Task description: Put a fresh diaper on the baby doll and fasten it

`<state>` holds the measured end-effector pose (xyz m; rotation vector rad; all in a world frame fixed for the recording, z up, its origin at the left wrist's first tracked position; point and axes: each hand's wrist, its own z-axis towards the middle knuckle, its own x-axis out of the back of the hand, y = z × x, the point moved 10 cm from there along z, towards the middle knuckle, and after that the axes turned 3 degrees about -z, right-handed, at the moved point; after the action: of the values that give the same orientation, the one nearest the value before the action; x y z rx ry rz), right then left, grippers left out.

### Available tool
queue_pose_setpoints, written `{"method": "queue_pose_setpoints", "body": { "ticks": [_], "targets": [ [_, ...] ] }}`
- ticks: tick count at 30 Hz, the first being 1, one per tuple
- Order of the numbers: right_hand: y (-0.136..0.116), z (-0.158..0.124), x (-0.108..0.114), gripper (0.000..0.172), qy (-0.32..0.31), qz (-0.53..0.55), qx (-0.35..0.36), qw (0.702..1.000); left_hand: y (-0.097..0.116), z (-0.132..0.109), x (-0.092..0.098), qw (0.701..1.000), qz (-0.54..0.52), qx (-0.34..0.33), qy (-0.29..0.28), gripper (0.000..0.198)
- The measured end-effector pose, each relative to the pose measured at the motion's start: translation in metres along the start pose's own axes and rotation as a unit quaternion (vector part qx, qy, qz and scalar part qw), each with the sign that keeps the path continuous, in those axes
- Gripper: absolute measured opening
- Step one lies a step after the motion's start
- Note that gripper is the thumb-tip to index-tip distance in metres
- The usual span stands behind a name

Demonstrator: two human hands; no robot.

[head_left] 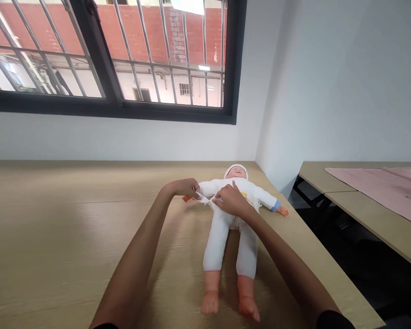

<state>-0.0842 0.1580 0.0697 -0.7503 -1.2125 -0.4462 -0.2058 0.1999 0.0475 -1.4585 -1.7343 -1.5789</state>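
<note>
A baby doll (216,242) in white clothes and a white cap lies on its back on the wooden table (71,237), its head toward the wall and its bare feet toward me. Its arms are spread, and one sleeve has a blue cuff. Beside the doll's waist on the left, my left hand (185,187) is closed on a white strip of cloth, which is pulled outward from the waist. My right hand (230,199) lies over the doll's belly, its fingertips pinching the same strip near the doll's side.
Behind the table is a white wall with a barred, dark-framed window (178,108). To the right, past a gap, another table (315,176) carries a pink cloth (380,189).
</note>
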Motion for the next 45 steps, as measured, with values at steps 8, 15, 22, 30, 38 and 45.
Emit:
{"method": "queue_pose_setpoints", "body": {
  "ticks": [8, 15, 22, 30, 38, 45],
  "targets": [
    [-0.002, -0.002, 0.004, 0.029, 0.062, -0.138, -0.015, 0.988, 0.033, -0.017, -0.001, 0.996, -0.082, -0.042, -0.015, 0.032],
    [0.025, -0.021, 0.045, 0.046, 0.026, -0.011, -0.004, 1.000, 0.063, -0.023, -0.002, 0.992, -0.106, -0.064, -0.004, 0.026],
    [0.049, -0.023, 0.031, 0.049, -0.057, 0.021, -0.022, 0.998, 0.095, -0.031, 0.000, 0.984, -0.129, -0.119, 0.020, 0.023],
    [0.051, -0.013, 0.015, 0.051, -0.058, 0.000, -0.019, 0.998, 0.112, -0.008, -0.023, 0.983, -0.108, -0.143, 0.041, 0.008],
    [0.048, -0.013, 0.024, 0.042, -0.031, 0.013, -0.020, 0.999, 0.124, 0.005, -0.031, 0.969, -0.005, -0.223, 0.109, 0.012],
    [0.047, -0.014, 0.027, 0.044, -0.033, 0.033, -0.024, 0.999, 0.121, 0.007, -0.033, 0.972, -0.040, -0.205, 0.108, 0.014]
  ]
}}
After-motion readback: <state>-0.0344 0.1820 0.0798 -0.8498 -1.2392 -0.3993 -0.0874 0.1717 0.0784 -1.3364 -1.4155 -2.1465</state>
